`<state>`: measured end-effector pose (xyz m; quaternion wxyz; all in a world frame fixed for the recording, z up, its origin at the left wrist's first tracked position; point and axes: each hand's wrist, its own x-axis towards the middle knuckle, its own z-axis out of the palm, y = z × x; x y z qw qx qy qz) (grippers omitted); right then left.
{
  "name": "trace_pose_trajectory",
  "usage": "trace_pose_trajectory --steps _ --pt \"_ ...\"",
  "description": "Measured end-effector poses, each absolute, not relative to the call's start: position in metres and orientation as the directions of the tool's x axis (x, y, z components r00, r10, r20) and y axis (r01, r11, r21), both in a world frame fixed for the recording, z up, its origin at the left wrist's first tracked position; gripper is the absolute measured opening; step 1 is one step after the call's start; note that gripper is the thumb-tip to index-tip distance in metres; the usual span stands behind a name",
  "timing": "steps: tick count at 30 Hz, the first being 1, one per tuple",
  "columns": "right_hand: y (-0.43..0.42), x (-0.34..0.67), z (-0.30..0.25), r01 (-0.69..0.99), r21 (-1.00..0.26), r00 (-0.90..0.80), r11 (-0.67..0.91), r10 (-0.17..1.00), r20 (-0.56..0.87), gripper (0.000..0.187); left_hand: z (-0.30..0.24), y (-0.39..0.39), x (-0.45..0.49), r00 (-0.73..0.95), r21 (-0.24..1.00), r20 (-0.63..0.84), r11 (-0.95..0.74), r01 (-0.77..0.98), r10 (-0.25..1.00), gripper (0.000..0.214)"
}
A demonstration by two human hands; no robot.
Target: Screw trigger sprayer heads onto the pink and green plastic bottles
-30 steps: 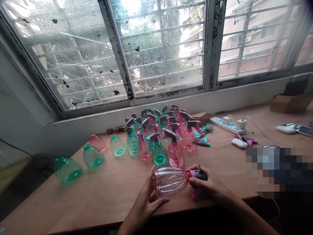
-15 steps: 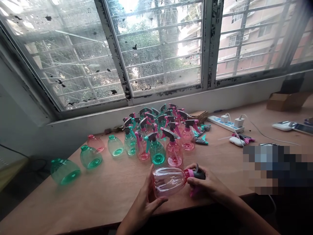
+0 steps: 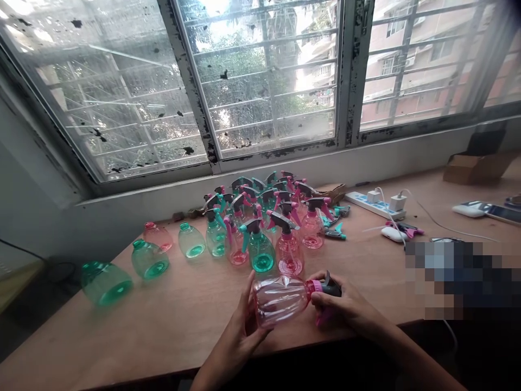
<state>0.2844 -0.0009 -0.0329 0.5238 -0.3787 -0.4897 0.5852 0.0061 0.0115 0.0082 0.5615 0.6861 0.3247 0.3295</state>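
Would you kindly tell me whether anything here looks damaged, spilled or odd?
The window frame stands out: dark, ragged patches break its grey surface, perhaps peeling paint. Dark blotches mark the glass too. No spill shows on the table; the pink bottle in the left hand and right hand is simply tipped sideways.

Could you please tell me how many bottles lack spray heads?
4, left of the sprayers: leftmost green bottle, middle green bottle, right green bottle, pink bottle behind the middle one; more may hide.
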Motion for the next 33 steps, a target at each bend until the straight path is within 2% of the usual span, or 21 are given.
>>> trace_pose_trajectory --steps 4,8,15,19,23,33 --pt "-0.0005 0.285 -0.0332 -0.234 -0.972 -0.148 0.036 0.986 0.072 0.042 0.0092 0.0118 0.0058 0.588 0.993 0.071 -0.116 0.039 0.806 0.109" --pt "-0.0013 0.2853 -0.032 -0.225 -0.974 -0.151 0.03 0.986 0.065 0.042 0.0072 0.0124 0.003 0.574 0.996 0.037 -0.074 0.04 0.818 0.099" --pt "-0.0003 0.2851 -0.036 -0.243 -0.969 -0.137 0.039 0.988 0.074 0.042 0.0068 0.0127 0.0054 0.598 0.995 0.072 -0.1 0.013 0.798 0.1" --pt "-0.0014 0.284 -0.0318 -0.236 -0.971 -0.146 0.038 0.987 0.074 0.04 0.0061 0.0144 0.0045 0.6 0.998 0.055 -0.053 -0.022 0.798 0.112" --pt "-0.0007 0.2831 -0.0294 -0.23 -0.973 -0.148 0.02 0.987 0.056 0.043 0.0029 0.0157 0.0026 0.597 0.999 0.04 -0.027 -0.031 0.801 0.101" --pt "-0.0027 0.2845 -0.0279 -0.235 -0.972 -0.123 0.012 0.992 0.042 0.046 0.0052 0.0141 0.0052 0.551 0.997 0.073 -0.064 -0.034 0.832 0.102"
